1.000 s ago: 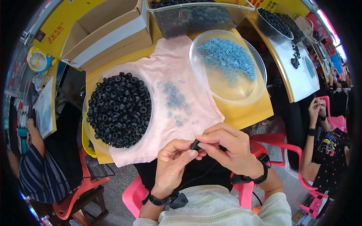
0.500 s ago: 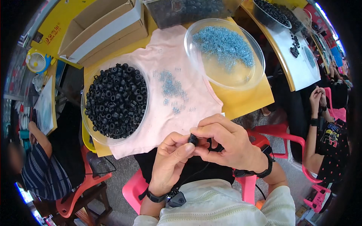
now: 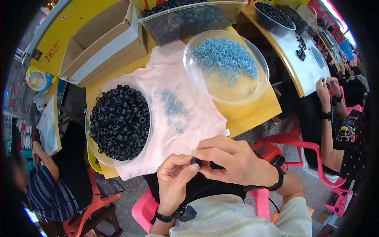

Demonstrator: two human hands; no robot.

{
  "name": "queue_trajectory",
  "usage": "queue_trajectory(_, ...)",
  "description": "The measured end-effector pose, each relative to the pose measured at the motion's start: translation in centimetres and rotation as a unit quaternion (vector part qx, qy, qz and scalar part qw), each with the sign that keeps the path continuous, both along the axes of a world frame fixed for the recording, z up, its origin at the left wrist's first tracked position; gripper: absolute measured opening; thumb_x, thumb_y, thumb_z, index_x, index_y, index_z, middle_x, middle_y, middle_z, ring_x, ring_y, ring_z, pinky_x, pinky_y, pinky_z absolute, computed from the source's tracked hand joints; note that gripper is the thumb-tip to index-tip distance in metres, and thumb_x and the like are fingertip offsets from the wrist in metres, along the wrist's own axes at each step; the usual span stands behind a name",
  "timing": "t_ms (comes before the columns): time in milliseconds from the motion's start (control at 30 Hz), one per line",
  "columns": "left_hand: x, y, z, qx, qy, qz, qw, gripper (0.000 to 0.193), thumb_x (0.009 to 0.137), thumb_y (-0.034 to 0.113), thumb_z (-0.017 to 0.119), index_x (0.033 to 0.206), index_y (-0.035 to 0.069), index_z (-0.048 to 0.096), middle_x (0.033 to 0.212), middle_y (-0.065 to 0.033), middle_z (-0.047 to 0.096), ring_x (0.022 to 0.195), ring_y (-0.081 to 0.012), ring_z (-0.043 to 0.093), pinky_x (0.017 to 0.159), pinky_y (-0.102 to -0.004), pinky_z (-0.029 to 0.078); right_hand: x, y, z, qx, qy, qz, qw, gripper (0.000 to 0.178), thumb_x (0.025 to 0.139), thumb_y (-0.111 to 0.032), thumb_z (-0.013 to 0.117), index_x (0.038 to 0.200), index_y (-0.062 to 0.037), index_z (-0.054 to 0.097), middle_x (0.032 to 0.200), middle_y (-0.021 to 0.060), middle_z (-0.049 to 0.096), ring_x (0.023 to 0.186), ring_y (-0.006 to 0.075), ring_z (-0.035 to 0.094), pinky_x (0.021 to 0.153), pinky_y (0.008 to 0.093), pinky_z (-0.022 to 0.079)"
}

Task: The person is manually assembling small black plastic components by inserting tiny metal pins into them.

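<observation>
My left hand (image 3: 174, 179) grips a small black plastic part (image 3: 196, 161) between thumb and fingertips, above the near edge of a pink cloth (image 3: 173, 142). From the right, my right hand (image 3: 239, 164) pinches at the same part, its thumb and index fingertip against it. Fingers cover most of the part. A round clear tub (image 3: 149, 130) full of similar black, ring-shaped parts stands left of my hands. Small silvery-blue pieces (image 3: 173, 106), too fine to make out singly, lie scattered on the cloth. More fill part of a shallow clear dish (image 3: 221, 93) beyond.
An open cardboard box (image 3: 98, 55) and a clear bin (image 3: 166, 33) of black parts stand at the back of the yellow table (image 3: 256, 112). People sit working on both sides. A red-pink chair (image 3: 308, 148) stands to the right.
The view has shifted, so the tabletop things appear lower. My hands stay together on the black part, and the fingers now cover more of it.
</observation>
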State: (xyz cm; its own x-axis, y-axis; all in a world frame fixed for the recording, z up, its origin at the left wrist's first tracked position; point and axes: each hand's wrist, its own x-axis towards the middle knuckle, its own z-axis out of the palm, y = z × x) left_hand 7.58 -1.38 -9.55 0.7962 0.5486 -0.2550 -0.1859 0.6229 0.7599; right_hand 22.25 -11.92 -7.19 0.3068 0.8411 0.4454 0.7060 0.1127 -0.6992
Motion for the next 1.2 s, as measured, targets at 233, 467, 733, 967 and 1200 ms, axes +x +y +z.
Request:
queue_trajectory(233,-0.1,0.0,-0.9,-0.001,0.029,0.007,1.0,0.018,0.085,-0.009,0.064,0.101,-0.002,0.061,0.103,-0.0105,0.067,0.092,-0.0128,0.065,0.083,-0.0254,0.052,-0.3,0.4,-1.5,0.002,0.07,0.008,0.997,0.034,0.072,-0.002,0.072,0.103,-0.0028,0.058,0.099,0.0087,0.065,0.088,0.0244,0.065,0.067,0.0317,0.055)
queue_trajectory(467,0.7,0.6,-0.1,0.029,0.07,-0.01,0.997,0.015,0.087,-0.003,0.063,0.102,-0.001,0.061,0.096,-0.0057,0.067,0.083,-0.0079,0.061,0.073,-0.0213,0.048,0.2,0.7,-0.2,-0.011,0.032,-0.007,0.999,0.032,0.07,0.0,0.071,0.099,-0.0014,0.056,0.095,0.0089,0.063,0.085,0.0252,0.064,0.066,0.0329,0.055)
queue_trajectory(733,0.4,-0.3,-1.0,0.015,0.038,-0.027,0.999,0.016,0.086,-0.008,0.064,0.102,-0.005,0.064,0.101,-0.0125,0.069,0.09,-0.0132,0.066,0.083,-0.0249,0.053,-0.4,-0.9,-1.0,-0.001,0.007,-0.021,1.0,0.032,0.07,-0.001,0.071,0.099,-0.0005,0.059,0.091,0.0103,0.064,0.078,0.0263,0.065,0.065,0.0337,0.054)
queue_trajectory(967,1.1,-1.7,-1.0,-0.001,0.033,-0.053,0.998,0.02,0.089,-0.004,0.063,0.109,-0.004,0.061,0.102,-0.0098,0.067,0.092,-0.0116,0.064,0.083,-0.0243,0.052,-0.8,-2.8,-1.7,0.011,0.019,-0.077,0.997,0.032,0.072,-0.006,0.074,0.101,-0.0003,0.062,0.097,0.0127,0.068,0.082,0.0267,0.068,0.068,0.0337,0.057)
queue_trajectory(1200,1.0,-1.4,0.0,0.033,0.031,-0.035,0.998,0.018,0.089,-0.004,0.062,0.107,-0.003,0.062,0.096,-0.0099,0.068,0.087,-0.0125,0.065,0.08,-0.0253,0.053,-0.9,-2.1,0.0,0.012,-0.098,-0.083,0.992,0.033,0.068,-0.006,0.077,0.098,-0.0024,0.062,0.101,0.0128,0.069,0.081,0.0244,0.07,0.066,0.0298,0.057)
